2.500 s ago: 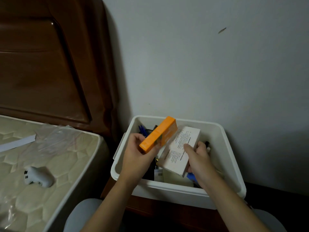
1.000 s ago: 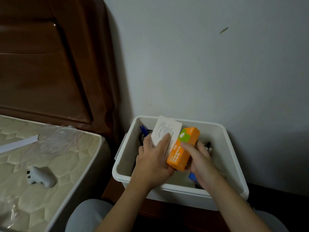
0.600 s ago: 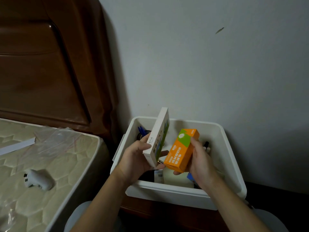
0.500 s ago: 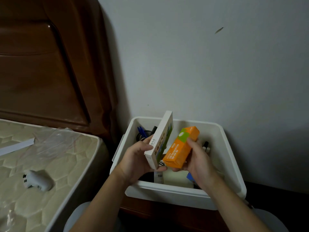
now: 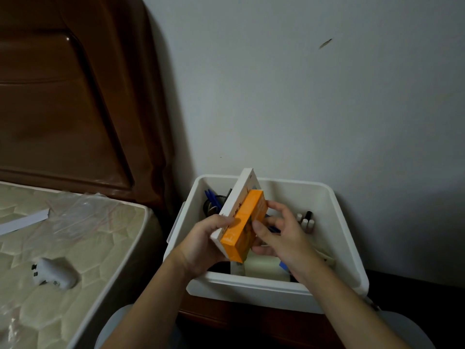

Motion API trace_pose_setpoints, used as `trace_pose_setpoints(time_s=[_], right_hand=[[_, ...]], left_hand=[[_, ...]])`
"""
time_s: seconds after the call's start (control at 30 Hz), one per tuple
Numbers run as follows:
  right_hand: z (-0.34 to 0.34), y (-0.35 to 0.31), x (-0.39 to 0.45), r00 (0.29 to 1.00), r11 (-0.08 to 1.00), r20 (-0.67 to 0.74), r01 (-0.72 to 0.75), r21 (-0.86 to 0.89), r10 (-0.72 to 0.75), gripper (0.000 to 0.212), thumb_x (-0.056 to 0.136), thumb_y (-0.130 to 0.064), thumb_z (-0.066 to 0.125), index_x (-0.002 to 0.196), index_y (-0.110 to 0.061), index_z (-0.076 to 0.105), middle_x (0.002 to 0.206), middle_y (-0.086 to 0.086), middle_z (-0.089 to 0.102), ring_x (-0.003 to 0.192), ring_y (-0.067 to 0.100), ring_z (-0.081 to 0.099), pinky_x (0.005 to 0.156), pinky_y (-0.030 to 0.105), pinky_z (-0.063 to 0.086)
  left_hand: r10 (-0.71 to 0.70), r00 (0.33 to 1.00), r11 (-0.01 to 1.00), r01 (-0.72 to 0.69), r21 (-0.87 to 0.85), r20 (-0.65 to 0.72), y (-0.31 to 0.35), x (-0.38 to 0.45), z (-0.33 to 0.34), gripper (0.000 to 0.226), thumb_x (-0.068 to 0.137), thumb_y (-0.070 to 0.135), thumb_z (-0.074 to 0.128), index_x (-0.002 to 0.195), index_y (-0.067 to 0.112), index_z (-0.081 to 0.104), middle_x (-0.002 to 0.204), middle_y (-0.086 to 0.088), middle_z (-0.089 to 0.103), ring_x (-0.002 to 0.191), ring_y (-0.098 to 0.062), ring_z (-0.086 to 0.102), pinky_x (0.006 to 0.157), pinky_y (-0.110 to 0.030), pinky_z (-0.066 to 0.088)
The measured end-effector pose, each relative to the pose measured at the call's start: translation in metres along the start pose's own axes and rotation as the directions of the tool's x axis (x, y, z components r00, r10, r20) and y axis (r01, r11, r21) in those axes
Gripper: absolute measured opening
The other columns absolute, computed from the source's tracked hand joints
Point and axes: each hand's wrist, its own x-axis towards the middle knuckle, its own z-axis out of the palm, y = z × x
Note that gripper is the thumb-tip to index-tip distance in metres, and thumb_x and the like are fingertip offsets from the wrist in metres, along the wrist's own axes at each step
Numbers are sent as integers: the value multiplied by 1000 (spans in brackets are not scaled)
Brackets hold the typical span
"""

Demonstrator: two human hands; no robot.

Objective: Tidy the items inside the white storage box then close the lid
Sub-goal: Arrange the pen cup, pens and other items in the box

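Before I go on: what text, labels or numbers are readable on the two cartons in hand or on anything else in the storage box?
White carton: dark print along its face, too blurred to read.
Orange carton: faint print on its side, unreadable.
Item beneath the cartons in the white storage box: a small barcode-like mark, too small to read.
Nothing legible anywhere else.

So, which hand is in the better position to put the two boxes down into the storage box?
Probably the left hand: it grips the white box and orange box together, while the right hand only touches the orange one.
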Motion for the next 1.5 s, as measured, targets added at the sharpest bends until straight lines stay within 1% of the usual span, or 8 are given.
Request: trace_pose_setpoints(time_s=[0.2,0.33,0.5,0.63,0.77,0.87,1.1,1.5], right_hand=[[-4,-1,0,998,1000,-61,27,13,-26,75,76,-42,87,142,-36,51,123,8,72,105,18,77,74,37,66],[-3,-1,0,995,999,-90,38,7,-38,76,76,-42,88,142,-36,49,120,5,73,102,17,78,72,36,66],[-3,-1,-1,995,999,-86,39,-24,-41,74,78,-44,88,142,-35,52,121,-1,74,104,15,77,74,42,67],[-3,-4,-4,998,994,-19,60,-88,-62,46,75,-50,89,113,-62,67,114,-19,74,107,8,74,71,35,66],[-2,-5,-5,991,979,87,113,-171,-100,72,62,-60,96,122,-70,57,126,-24,67,116,7,69,88,37,64],[0,-4,-5,985,959,122,152,-241,-125,85,68,-46,96,137,-63,51,127,-24,64,119,5,65,94,38,62],[-2,-3,-4,977,945,119,202,-256,-176,78,82,1,86,145,-36,58,140,0,62,128,12,62,105,44,57],[-5,0,-2,958,888,118,286,-360,-260,85,78,4,85,136,-54,64,138,-5,54,135,19,53,107,46,54]], left_hand=[[-112,988,994,112,12,106,3,3,-1,66,94,57,66,146,18,57,140,-26,61,129,-47,60,93,-60,58],[-136,984,989,128,77,111,2,6,-1,62,97,65,58,145,26,58,140,-22,63,128,-43,62,81,-47,65],[-111,992,993,107,56,63,-2,9,-2,62,96,51,70,148,25,51,139,-18,65,126,-42,64,92,-52,61],[-80,995,997,79,22,55,-4,11,-4,58,95,41,76,147,27,53,139,-16,65,126,-42,64,97,-60,56],[-58,996,998,56,28,73,-4,11,-3,53,98,38,71,147,26,53,140,-16,65,126,-42,64,99,-61,55],[-24,998,998,21,51,59,-4,11,-3,50,100,48,65,145,27,56,141,-16,64,127,-41,64,101,-63,53],[32,999,999,-33,28,34,-2,7,-1,64,90,81,48,135,38,66,133,-12,70,125,-35,66,93,-58,59],[33,999,999,-34,32,19,-3,7,0,56,95,62,65,141,32,60,136,-15,66,125,-34,66,96,-59,57]])
